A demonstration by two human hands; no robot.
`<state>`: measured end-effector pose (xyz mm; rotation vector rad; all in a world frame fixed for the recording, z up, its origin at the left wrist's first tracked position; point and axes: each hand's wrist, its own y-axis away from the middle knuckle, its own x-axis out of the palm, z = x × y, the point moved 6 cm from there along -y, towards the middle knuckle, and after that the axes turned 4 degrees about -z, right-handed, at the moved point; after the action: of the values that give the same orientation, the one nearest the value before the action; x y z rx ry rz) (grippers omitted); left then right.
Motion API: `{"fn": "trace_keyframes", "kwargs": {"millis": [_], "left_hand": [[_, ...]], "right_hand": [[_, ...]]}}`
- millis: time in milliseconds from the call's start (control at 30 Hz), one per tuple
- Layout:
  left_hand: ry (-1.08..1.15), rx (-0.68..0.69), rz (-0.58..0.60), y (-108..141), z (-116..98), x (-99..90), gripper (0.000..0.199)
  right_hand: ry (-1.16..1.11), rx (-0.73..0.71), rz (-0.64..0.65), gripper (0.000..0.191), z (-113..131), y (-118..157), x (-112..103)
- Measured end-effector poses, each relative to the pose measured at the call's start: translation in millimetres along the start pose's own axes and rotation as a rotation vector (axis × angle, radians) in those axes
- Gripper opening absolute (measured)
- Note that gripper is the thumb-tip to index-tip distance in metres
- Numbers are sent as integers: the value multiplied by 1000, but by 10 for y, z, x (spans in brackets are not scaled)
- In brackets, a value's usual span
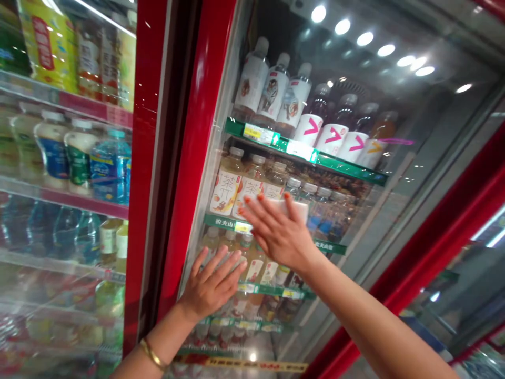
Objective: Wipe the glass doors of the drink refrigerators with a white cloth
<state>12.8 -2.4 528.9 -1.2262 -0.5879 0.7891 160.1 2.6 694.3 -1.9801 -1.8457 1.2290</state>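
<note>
Your right forearm point(355, 305), lower right; right hand point(282, 237) flat, fingers spread over white cloth point(301, 211) at glass door point(374, 216), mid-frame. Left hand point(213, 284) splayed, seemingly empty. Likely wiping; next stroke wants even pressure.

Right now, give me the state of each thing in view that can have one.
Left hand, open, fingers spread
Right hand, fingers extended
White cloth, partly covered by the right hand
Gold bracelet, worn
Red-framed glass door, shut or ajar, cannot tell
Animal-label bottles, standing, capped
Reflected lights, lit
</note>
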Motion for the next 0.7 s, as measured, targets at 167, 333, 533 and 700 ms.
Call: {"fn": "trace_keyframes", "kwargs": {"millis": [167, 333, 533, 700], "left_hand": [[-14, -104, -42, -98, -36, 5, 36], [49, -273, -97, -542, 29, -11, 41], [-137, -155, 11, -881, 12, 245, 82], [-167, -157, 36, -796, 31, 270, 86]], "right_hand": [[226, 598, -254, 81, -660, 85, -276], [167, 372, -194, 75, 276, 207, 132], [227, 864, -298, 75, -365, 1646, 18], [224, 1200, -392, 76, -420, 1674, 17]]}}
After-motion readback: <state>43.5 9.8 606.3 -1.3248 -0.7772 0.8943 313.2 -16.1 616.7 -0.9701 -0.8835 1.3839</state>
